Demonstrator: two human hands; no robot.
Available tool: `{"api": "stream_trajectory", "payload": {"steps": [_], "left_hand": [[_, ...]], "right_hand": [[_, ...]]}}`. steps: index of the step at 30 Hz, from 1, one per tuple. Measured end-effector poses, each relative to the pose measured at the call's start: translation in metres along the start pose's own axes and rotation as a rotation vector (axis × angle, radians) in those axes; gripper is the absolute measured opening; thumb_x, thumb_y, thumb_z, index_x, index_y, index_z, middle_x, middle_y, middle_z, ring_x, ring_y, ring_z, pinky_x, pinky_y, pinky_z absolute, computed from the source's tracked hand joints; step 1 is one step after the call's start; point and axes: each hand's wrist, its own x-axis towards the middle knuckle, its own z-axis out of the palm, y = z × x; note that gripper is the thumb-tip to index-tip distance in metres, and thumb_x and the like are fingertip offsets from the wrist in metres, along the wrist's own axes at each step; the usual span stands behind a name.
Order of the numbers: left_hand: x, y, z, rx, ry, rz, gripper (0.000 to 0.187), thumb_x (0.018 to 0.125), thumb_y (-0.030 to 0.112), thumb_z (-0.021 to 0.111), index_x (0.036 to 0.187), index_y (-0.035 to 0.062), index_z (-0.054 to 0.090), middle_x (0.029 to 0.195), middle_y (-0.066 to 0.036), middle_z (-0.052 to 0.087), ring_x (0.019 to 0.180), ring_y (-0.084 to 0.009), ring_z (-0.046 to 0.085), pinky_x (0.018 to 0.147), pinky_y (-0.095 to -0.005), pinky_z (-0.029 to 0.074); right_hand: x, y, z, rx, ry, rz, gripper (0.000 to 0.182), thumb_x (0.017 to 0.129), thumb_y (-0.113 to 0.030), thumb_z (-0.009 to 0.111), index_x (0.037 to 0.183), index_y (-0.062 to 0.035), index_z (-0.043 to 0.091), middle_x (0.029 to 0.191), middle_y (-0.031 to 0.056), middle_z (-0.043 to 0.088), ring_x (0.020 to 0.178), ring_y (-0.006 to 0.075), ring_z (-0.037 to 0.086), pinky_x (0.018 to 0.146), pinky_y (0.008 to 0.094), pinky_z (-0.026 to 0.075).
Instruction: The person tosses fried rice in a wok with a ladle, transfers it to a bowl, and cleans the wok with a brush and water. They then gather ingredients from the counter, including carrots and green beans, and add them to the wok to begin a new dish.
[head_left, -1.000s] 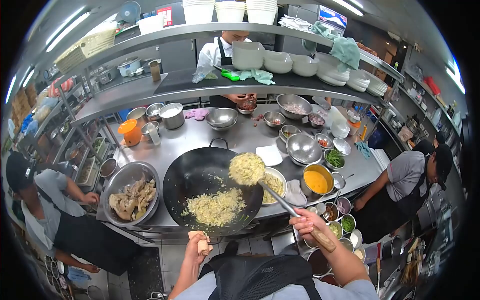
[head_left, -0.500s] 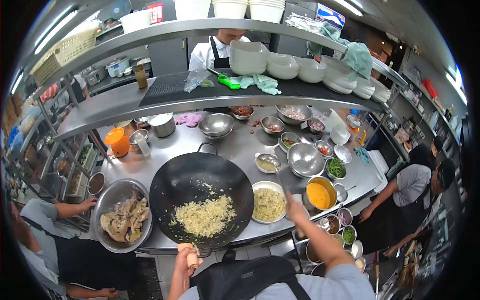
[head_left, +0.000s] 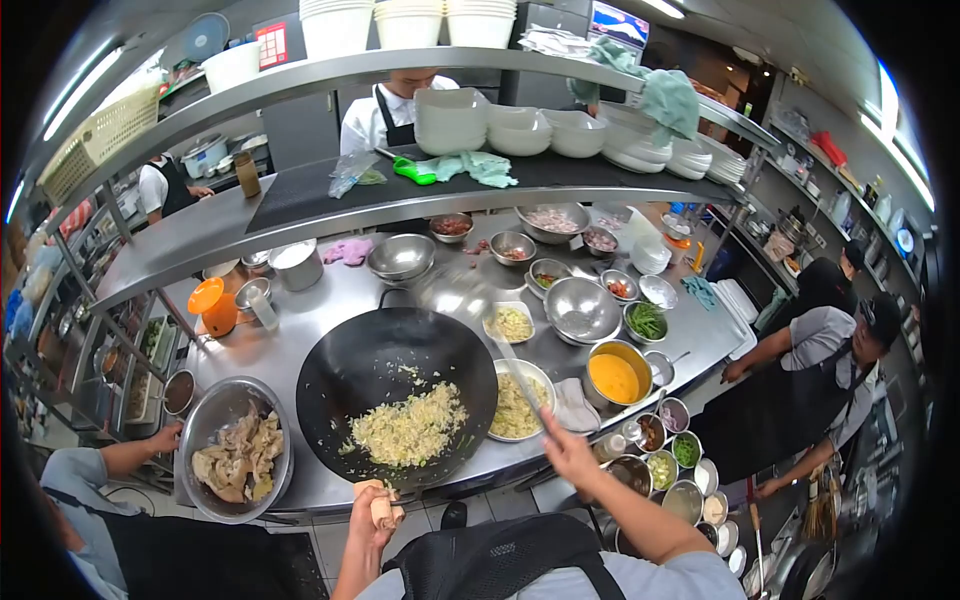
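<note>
A black wok stands on the steel counter with chopped, pale fried rice-like food spread in its lower part. My left hand is closed around a folded tan cloth at the wok's near handle. In my right hand is the long handle of a ladle; its head is smeared by motion over the wok's right rim. Beneath the ladle lie a white plate of similar chopped food and a small white dish with pale yellow food.
Left of the wok sits a steel bowl of cooked meat pieces, a co-worker's hand near it. To the right stand a pot of orange liquid and several ingredient bowls. A shelf crosses above the counter; two people are at right.
My right hand has swung the ladle from the small white dish toward the wok, up and left. The head view has shifted a little. My left hand keeps its hold.
</note>
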Motion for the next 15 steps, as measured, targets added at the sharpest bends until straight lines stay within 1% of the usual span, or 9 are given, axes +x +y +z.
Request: {"api": "stream_trajectory", "payload": {"steps": [1,3,5,7,8,10,11,13,15], "left_hand": [[-0.005,-0.008,0.009,0.005,-0.006,-0.002,0.024,0.079,0.011,0.067,0.099,0.0085,0.055,0.079,-0.011,0.063,0.054,-0.0238,0.062,0.042,-0.0385,0.056],[-0.021,-0.024,0.023,-0.069,-0.063,-0.014,0.020,0.081,0.009,0.066,0.098,0.0089,0.055,0.078,-0.011,0.063,0.053,-0.0237,0.062,0.041,-0.0390,0.055],[-0.032,-0.024,0.020,0.147,-0.129,-0.017,0.016,0.086,0.010,0.064,0.100,0.0089,0.056,0.082,-0.011,0.063,0.062,-0.0232,0.065,0.044,-0.0408,0.057],[-0.020,-0.027,0.015,0.228,-0.056,0.118,0.019,0.093,0.015,0.064,0.107,0.0054,0.058,0.080,-0.011,0.063,0.060,-0.0237,0.065,0.047,-0.0420,0.060],[-0.023,-0.023,0.022,0.293,-0.034,0.140,0.022,0.092,0.016,0.065,0.108,0.0030,0.057,0.081,-0.012,0.063,0.058,-0.0237,0.065,0.046,-0.0415,0.059],[-0.026,-0.025,0.028,0.358,-0.080,0.229,0.019,0.091,0.015,0.064,0.102,-0.0002,0.059,0.079,-0.013,0.064,0.054,-0.0262,0.066,0.041,-0.0406,0.056],[-0.027,-0.028,0.034,0.363,-0.106,0.288,0.018,0.091,0.015,0.063,0.099,-0.0011,0.060,0.077,-0.013,0.064,0.053,-0.0274,0.066,0.039,-0.0400,0.055],[-0.036,-0.031,0.044,0.396,-0.113,0.310,0.018,0.090,0.015,0.063,0.097,-0.0015,0.061,0.076,-0.013,0.063,0.052,-0.0280,0.066,0.038,-0.0392,0.054],[-0.041,-0.034,0.057,0.427,-0.122,0.329,0.018,0.090,0.015,0.063,0.095,-0.0019,0.061,0.074,-0.013,0.063,0.051,-0.0286,0.066,0.037,-0.0385,0.052]], "right_hand": [[-0.023,0.000,0.007,0.052,-0.136,0.044,0.064,0.103,-0.021,0.059,0.162,-0.0189,0.033,0.147,0.0203,0.056,0.128,0.0427,0.058,0.107,0.0434,0.050],[-0.062,0.003,0.025,0.115,-0.277,0.001,0.064,0.104,-0.025,0.060,0.162,-0.0178,0.034,0.148,0.0195,0.057,0.130,0.0410,0.058,0.109,0.0416,0.049],[-0.082,0.000,0.023,0.126,-0.350,-0.007,0.065,0.103,-0.027,0.062,0.162,-0.0178,0.034,0.149,0.0203,0.056,0.127,0.0424,0.060,0.106,0.0436,0.051],[-0.102,0.022,0.028,0.163,-0.236,0.039,0.066,0.102,-0.028,0.063,0.161,-0.0187,0.034,0.149,0.0220,0.055,0.122,0.0444,0.062,0.102,0.0462,0.053],[-0.103,0.024,0.025,0.096,-0.110,-0.032,0.067,0.102,-0.028,0.064,0.161,-0.0196,0.035,0.138,0.0253,0.062,0.112,0.0474,0.066,0.093,0.0484,0.056],[-0.094,0.013,0.005,0.049,-0.116,0.119,0.063,0.102,-0.026,0.063,0.160,-0.0187,0.038,0.117,0.0309,0.069,0.099,0.0502,0.068,0.082,0.0483,0.056],[-0.087,0.020,0.009,0.056,-0.015,0.044,0.061,0.102,-0.023,0.061,0.159,-0.0161,0.039,0.116,0.0321,0.069,0.100,0.0493,0.069,0.083,0.0475,0.056],[-0.069,0.030,0.022,0.188,0.078,0.008,0.060,0.102,-0.015,0.061,0.158,-0.0108,0.040,0.138,0.0286,0.062,0.132,0.0374,0.060,0.104,0.0363,0.049],[-0.053,0.031,0.048,0.244,0.097,-0.004,0.061,0.102,-0.014,0.061,0.159,-0.0109,0.040,0.134,0.0289,0.065,0.127,0.0362,0.064,0.100,0.0365,0.051]]}}
